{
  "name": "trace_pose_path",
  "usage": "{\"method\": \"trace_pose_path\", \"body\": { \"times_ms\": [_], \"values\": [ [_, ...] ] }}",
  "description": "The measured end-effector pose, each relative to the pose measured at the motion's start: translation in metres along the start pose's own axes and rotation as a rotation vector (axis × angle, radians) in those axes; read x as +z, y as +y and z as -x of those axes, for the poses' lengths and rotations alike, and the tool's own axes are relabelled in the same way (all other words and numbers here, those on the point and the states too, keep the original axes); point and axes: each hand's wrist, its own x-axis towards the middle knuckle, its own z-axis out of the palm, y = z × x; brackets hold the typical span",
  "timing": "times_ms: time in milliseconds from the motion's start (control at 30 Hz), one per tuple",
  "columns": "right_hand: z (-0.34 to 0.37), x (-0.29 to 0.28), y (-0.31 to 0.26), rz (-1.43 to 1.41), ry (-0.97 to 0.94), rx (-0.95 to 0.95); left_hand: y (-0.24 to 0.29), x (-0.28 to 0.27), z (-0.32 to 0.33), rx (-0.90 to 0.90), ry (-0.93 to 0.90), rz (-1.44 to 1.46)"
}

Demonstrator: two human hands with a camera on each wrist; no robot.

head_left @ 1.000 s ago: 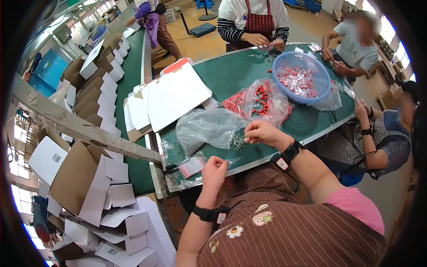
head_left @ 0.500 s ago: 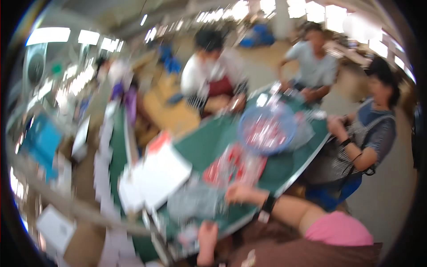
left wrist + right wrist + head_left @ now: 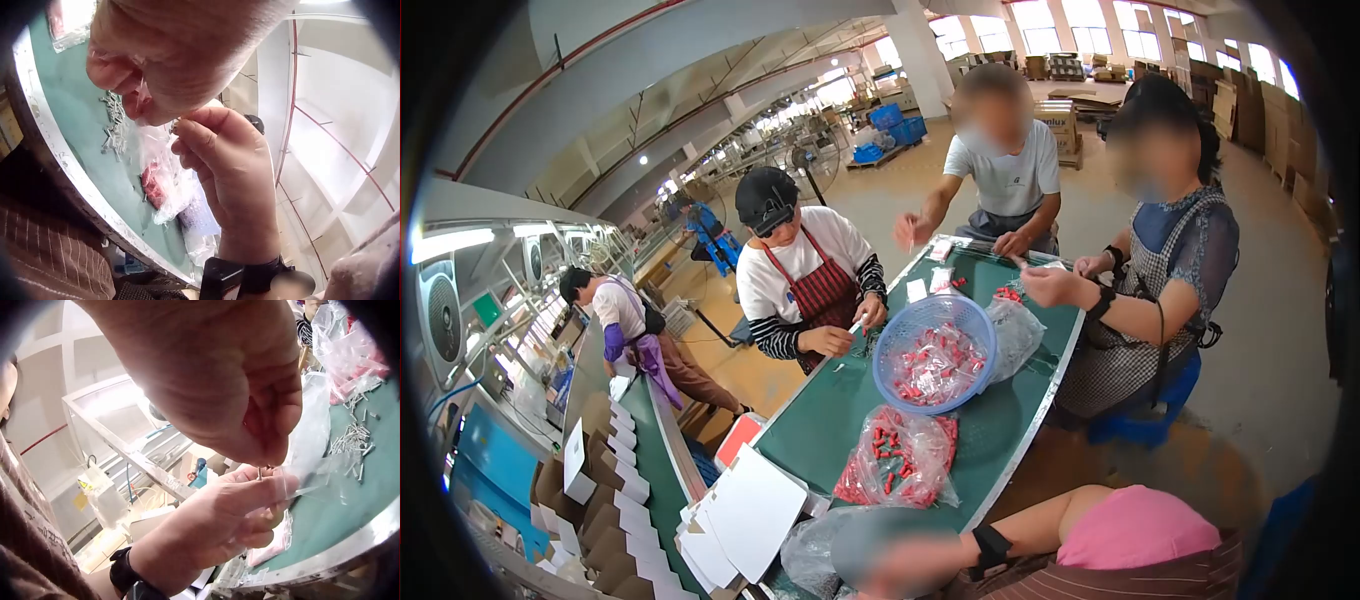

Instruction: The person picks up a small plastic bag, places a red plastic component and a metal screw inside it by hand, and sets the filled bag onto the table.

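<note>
bench [image 3: 1025, 425]: green top with a pale metal edge [image 3: 350, 550]; in the head view, open green runs along its right side up to that edge.
white cardboard [image 3: 755, 515]: flat sheets, stacked along the left side of the bench.
blue basket [image 3: 925, 312]: farther along, full of clear packets with red pieces [image 3: 935, 370]; bare green lies between it and the cardboard.
bag of red pieces [image 3: 900, 455]: plastic, just beside the basket on its near side, with open room between it and the right edge.
right hand [image 3: 228, 156]: above the bench, blurred in the head view; thumb and fingers pinched together.
left hand [image 3: 206, 525]: facing it, fingertips close by; thumb and fingers pinch clear film [image 3: 325, 478], which reaches out over the bench.
red-and-white packet [image 3: 69, 22]: flat on the bench.
silver pins [image 3: 350, 440]: loose heap, bare green between it and the metal edge.
metal piece [image 3: 259, 475]: where the fingertips meet, seemingly pinched by the right hand, though fingers cover most of it.
</note>
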Motion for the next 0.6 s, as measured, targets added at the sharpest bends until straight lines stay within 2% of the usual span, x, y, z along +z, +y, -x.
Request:
{"method": "trace_pose_path", "body": {
  "times_ms": [33,100,233,300,533,600],
  "values": [
    [0.000,0.000,0.002,-0.002,0.004,-0.001,0.016,-0.001,0.002,0.001,-0.001,-0.004],
    [0.002,0.001,0.003,0.065,-0.036,-0.028,0.046,-0.004,0.010,-0.043,-0.019,-0.190],
    [0.007,-0.006,-0.003,0.104,-0.063,-0.029,0.043,-0.002,0.011,-0.036,-0.027,-0.117],
    [0.008,-0.007,-0.005,0.172,-0.089,-0.026,0.055,-0.003,0.012,-0.036,-0.007,-0.225],
    [0.010,-0.002,-0.013,0.250,-0.070,0.007,0.035,0.000,0.011,-0.004,-0.033,-0.194],
    [0.010,-0.006,-0.019,0.253,-0.054,-0.014,0.035,0.003,0.011,0.056,-0.023,-0.026]
  ]
}}
